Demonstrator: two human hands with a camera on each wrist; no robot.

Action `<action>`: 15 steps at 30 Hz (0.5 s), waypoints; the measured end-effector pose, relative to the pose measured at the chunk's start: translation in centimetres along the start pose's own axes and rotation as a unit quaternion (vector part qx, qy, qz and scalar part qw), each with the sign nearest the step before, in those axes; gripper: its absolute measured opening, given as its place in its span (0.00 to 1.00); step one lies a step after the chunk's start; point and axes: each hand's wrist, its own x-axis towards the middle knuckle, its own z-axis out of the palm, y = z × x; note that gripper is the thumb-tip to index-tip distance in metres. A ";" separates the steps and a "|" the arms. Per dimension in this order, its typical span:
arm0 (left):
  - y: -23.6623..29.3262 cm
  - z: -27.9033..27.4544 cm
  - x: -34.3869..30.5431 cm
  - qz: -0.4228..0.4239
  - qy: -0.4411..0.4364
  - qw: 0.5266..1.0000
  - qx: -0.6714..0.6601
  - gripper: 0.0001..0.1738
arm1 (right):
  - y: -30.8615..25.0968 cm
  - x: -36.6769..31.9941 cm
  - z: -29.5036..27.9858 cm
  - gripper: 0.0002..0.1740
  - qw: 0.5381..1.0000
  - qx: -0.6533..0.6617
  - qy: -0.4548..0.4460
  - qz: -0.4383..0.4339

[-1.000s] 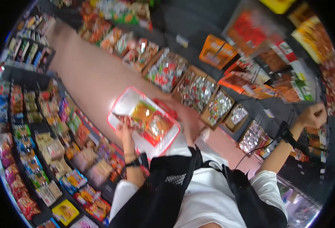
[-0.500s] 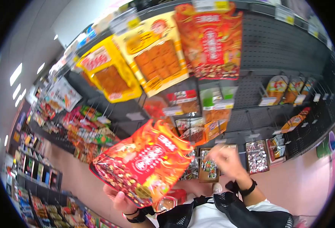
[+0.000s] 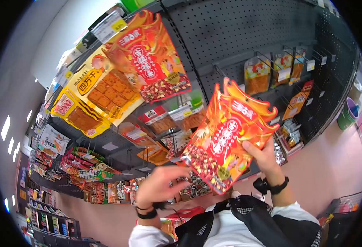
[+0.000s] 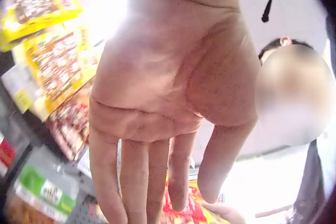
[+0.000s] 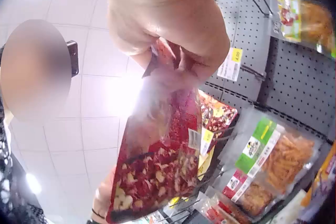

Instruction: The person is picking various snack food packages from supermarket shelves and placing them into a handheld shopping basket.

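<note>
My right hand (image 3: 267,158) grips a red and orange snack bag (image 3: 228,138) by its right side, thumb across the printed front. Nuts are pictured along the lower part of the bag, and the bag tilts to the right in the head view. In the right wrist view the fingers pinch the bag (image 5: 157,176) from above. My left hand (image 3: 162,185) is by the bag's lower left corner and holds nothing. Its palm (image 4: 168,71) and nearly straight fingers fill the left wrist view, with part of the bag behind the fingertips.
A matching bag (image 3: 150,61) hangs on the pegboard rack (image 3: 226,24), beside yellow snack packs (image 3: 80,111). Hooks with hanging packets (image 3: 257,76) project at the right. Below, near my body, is a red-rimmed basket (image 3: 197,212) with packages. A green bucket (image 3: 347,117) stands far right.
The bag has passed from my left hand to my right and moved rightward. My left hand has let go. Earlier, the left hand was at the basket; the head view has since turned toward the rack.
</note>
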 end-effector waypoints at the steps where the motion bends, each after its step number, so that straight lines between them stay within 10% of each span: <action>1: 1.8 -1.7 0.6 -0.007 0.042 0.998 0.054 0.09 | -1.1 1.1 0.0 0.17 0.999 -0.034 -0.033 -0.012; 7: 8.5 -11.1 6.1 0.078 0.381 0.821 0.417 0.16 | -3.5 4.2 0.4 0.15 0.993 -0.040 -0.114 0.009; 15: 9.3 -17.6 12.0 0.088 0.398 0.579 0.706 0.30 | -6.6 9.7 5.7 0.16 0.968 -0.039 -0.239 -0.071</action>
